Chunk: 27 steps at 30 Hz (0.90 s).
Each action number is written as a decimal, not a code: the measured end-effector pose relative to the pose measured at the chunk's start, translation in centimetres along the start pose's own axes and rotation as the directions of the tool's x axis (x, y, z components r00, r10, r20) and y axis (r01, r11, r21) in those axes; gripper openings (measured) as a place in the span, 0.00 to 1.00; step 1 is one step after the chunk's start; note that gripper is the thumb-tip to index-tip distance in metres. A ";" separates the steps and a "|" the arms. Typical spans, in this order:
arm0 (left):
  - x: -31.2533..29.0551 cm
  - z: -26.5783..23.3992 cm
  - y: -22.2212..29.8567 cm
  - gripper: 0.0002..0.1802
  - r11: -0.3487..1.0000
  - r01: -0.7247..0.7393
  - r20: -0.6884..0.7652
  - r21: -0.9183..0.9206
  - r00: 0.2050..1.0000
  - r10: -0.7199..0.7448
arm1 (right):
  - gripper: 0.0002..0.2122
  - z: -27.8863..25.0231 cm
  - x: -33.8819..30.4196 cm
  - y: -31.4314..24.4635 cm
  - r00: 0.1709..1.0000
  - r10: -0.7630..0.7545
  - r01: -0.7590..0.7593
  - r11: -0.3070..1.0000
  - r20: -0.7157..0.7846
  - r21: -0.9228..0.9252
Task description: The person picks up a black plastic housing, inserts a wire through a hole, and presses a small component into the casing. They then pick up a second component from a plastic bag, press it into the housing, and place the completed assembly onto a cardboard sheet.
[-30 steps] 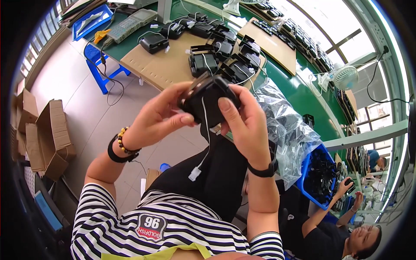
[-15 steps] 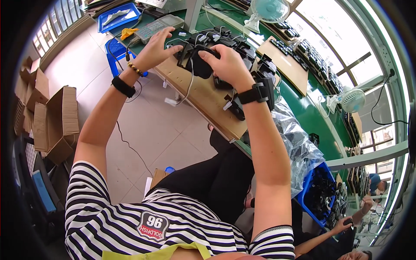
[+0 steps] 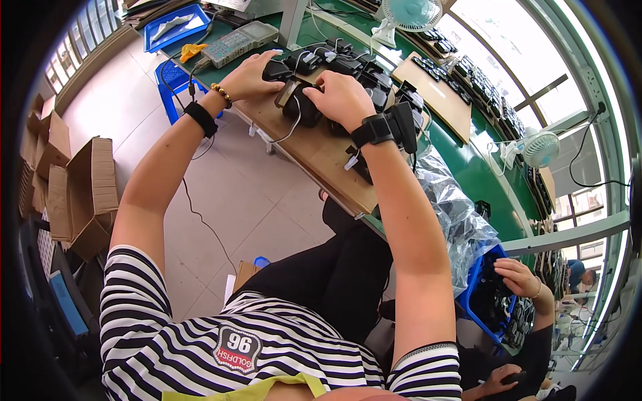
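Note:
A black box-like plastic housing with a white cable sits tilted near the front edge of the wooden board. My right hand is closed at its upper right side, thumb against it. To its left, my left hand has its thumb and fingers on either side of a smaller black plastic part; its grip is partly hidden. Several more black units with white connectors crowd the board behind my hands. Another loose white connector lies on the board below my right wrist.
A grey keypad device and a blue tray are at the far left. Clear plastic sheeting drapes by my right forearm. Beyond it a co-worker's hand reaches over a blue bin. A fan stands at the right.
My left hand has come down and right from an open pose to the smaller black part. The black housing has shifted slightly down under my right hand. A co-worker's hand has moved over the bin.

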<state>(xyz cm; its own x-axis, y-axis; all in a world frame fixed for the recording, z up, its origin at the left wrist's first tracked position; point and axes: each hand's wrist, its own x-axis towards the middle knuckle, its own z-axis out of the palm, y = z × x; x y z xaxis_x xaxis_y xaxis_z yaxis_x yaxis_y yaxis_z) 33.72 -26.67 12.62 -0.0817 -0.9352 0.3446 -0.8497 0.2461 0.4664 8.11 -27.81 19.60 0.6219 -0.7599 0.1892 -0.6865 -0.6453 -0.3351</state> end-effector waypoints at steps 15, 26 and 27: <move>-3.0 0.0 -1.4 0.45 0.939 -0.062 -0.382 -0.338 0.921 -0.076 | 0.18 0.6 -4.7 -2.3 0.982 -0.138 0.110 0.973 -0.130 -0.205; -5.1 0.4 -7.4 0.44 0.962 0.190 -0.529 -0.195 0.806 -0.266 | 0.14 -2.0 -12.0 -4.5 0.945 -0.205 0.209 0.978 -0.254 -0.012; -5.6 0.3 -7.9 0.44 0.983 0.153 -0.628 -0.102 0.757 -0.183 | 0.14 -2.1 -12.6 -4.7 0.946 -0.204 0.208 0.978 -0.252 -0.009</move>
<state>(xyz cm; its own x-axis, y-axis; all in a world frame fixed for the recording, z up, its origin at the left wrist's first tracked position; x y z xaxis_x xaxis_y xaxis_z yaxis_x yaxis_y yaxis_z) 40.69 -23.44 6.76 0.4209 -0.5927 0.6867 -0.7946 0.1244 0.5943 2.75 -15.37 20.72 0.6330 -0.6073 0.4801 -0.5456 -0.7899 -0.2799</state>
